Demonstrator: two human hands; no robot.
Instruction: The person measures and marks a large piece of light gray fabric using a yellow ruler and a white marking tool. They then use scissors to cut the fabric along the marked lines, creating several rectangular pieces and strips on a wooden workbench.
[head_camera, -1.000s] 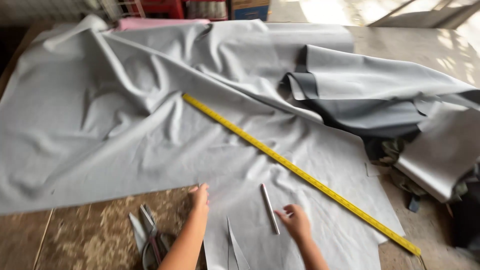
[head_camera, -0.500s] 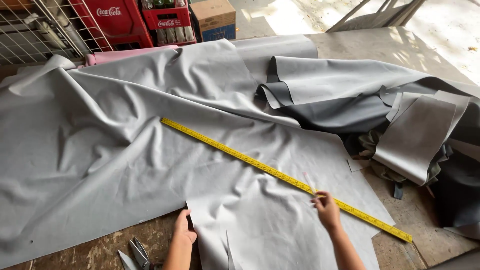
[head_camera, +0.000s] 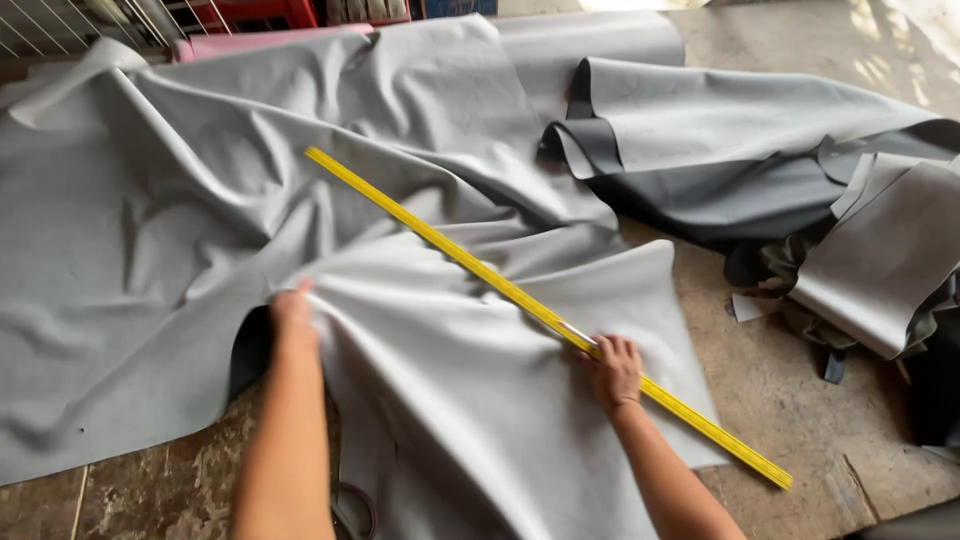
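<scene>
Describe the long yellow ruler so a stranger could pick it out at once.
Start at the large grey fabric sheet spread across the work surface. A long, thin yellow straight ruler lies diagonally over it, from upper left to lower right, under the right hand. It is the only bright, rigid strip among grey folds.

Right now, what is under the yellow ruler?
The grey fabric sheet lies under most of the yellow ruler; its far end rests on the floor. The right hand covers one stretch.

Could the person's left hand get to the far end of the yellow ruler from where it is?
Probably yes, with a stretch. The left hand presses the grey sheet, and only bare, wrinkled sheet lies between it and the yellow ruler, whose far end lies uncovered on top.
</scene>
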